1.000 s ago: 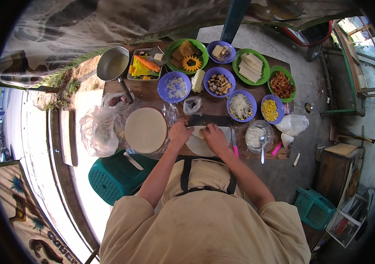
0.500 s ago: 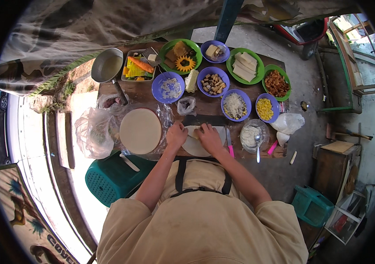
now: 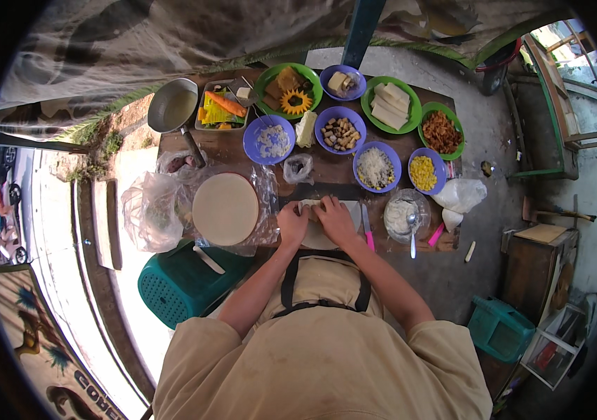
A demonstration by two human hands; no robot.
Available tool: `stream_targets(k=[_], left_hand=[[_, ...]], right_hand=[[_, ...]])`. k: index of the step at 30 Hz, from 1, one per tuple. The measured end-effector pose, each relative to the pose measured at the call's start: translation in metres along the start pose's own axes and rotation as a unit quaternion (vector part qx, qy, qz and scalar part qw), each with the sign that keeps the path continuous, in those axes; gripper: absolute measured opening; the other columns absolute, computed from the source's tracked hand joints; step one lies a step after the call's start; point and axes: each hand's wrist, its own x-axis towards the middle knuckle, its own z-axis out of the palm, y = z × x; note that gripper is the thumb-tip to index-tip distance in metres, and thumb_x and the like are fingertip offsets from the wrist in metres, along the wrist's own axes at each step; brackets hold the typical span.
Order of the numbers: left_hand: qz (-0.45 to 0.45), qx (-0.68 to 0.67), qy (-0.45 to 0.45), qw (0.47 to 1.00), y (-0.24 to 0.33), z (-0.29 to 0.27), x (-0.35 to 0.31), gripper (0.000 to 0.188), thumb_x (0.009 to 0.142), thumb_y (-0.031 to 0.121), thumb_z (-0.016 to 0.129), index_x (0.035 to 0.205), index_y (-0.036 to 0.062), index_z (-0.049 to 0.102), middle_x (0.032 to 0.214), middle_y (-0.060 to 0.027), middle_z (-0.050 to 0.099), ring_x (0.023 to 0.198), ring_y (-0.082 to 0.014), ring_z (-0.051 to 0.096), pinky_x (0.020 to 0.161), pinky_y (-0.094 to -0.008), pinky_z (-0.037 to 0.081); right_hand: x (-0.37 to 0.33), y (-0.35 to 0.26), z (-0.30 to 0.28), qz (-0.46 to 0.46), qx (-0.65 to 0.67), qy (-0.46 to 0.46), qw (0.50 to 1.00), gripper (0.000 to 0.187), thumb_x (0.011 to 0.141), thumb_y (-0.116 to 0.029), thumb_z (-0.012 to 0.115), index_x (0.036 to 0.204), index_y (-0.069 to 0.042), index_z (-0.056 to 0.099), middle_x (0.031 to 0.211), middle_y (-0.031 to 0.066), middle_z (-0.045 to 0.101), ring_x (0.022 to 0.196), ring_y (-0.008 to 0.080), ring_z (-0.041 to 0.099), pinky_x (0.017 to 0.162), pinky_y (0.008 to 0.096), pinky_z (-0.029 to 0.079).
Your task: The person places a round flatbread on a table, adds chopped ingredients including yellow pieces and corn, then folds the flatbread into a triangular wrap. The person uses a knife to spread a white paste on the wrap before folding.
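A thin, pale round dough wrapper (image 3: 320,240) lies on the table before me. At its far edge, my left hand (image 3: 292,221) pinches the dough. Close on its right, my right hand (image 3: 333,220) grips the same edge, fingers curled down. Between the fingertips the edge looks folded; what is inside is hidden. To the right rests a knife (image 3: 367,227) with a pink handle. A stack of round wrappers (image 3: 225,209) sits on plastic film at the left.
Purple bowls of corn (image 3: 422,173), grated white food (image 3: 376,168) and browned cubes (image 3: 340,133) stand beyond my hands. A clear bowl of white paste (image 3: 405,215) holds a spoon. Green plates, a saucepan (image 3: 173,106) and a plastic bag (image 3: 152,212) surround them. A green stool (image 3: 179,283) is at left.
My left hand has moved right and slightly nearer me, closing in on my right hand. The right hand stays almost in place, still on the wrapper.
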Motion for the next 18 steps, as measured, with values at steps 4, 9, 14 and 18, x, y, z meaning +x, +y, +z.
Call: stream_targets(k=[4, 9, 14, 18], left_hand=[[0.063, 0.024, 0.022, 0.998, 0.005, 0.007, -0.001, 0.023, 0.089, 0.014, 0.073, 0.102, -0.0045, 0.074, 0.082, -0.0214, 0.073, 0.074, -0.0343, 0.074, 0.069, -0.0434, 0.057], [0.079, 0.017, -0.004, 0.997, -0.001, 0.012, 0.001, 0.02, 0.09, 0.011, 0.071, 0.101, -0.0051, 0.073, 0.084, -0.021, 0.075, 0.076, -0.0325, 0.075, 0.071, -0.0416, 0.058], [0.076, 0.015, -0.02, 0.997, 0.0, 0.013, -0.003, 0.018, 0.089, 0.01, 0.072, 0.1, -0.0048, 0.072, 0.085, -0.0203, 0.074, 0.077, -0.0321, 0.075, 0.071, -0.041, 0.058], [0.098, 0.021, -0.026, 0.995, 0.006, 0.016, -0.006, 0.017, 0.089, 0.01, 0.073, 0.099, -0.0038, 0.071, 0.086, -0.0194, 0.073, 0.075, -0.0313, 0.074, 0.071, -0.0409, 0.058]], right_hand=[[-0.001, -0.001, 0.001, 0.011, 0.001, -0.009, 1.0, 0.034, 0.085, -0.011, 0.066, 0.118, -0.012, 0.072, 0.111, 0.0113, 0.055, 0.109, 0.0315, 0.059, 0.085, 0.0445, 0.053], [-0.004, 0.005, 0.005, 0.008, 0.037, 0.005, 0.999, 0.031, 0.084, -0.011, 0.066, 0.115, -0.011, 0.072, 0.111, 0.0107, 0.056, 0.109, 0.0315, 0.06, 0.087, 0.0442, 0.052], [-0.01, 0.014, 0.009, -0.011, 0.118, 0.054, 0.991, 0.029, 0.081, -0.008, 0.067, 0.11, -0.006, 0.072, 0.112, 0.0096, 0.061, 0.109, 0.0319, 0.06, 0.091, 0.0433, 0.051], [-0.015, 0.016, 0.009, -0.017, 0.129, 0.084, 0.988, 0.03, 0.076, -0.003, 0.072, 0.106, -0.004, 0.073, 0.112, 0.0106, 0.065, 0.109, 0.0331, 0.061, 0.093, 0.0443, 0.052]])
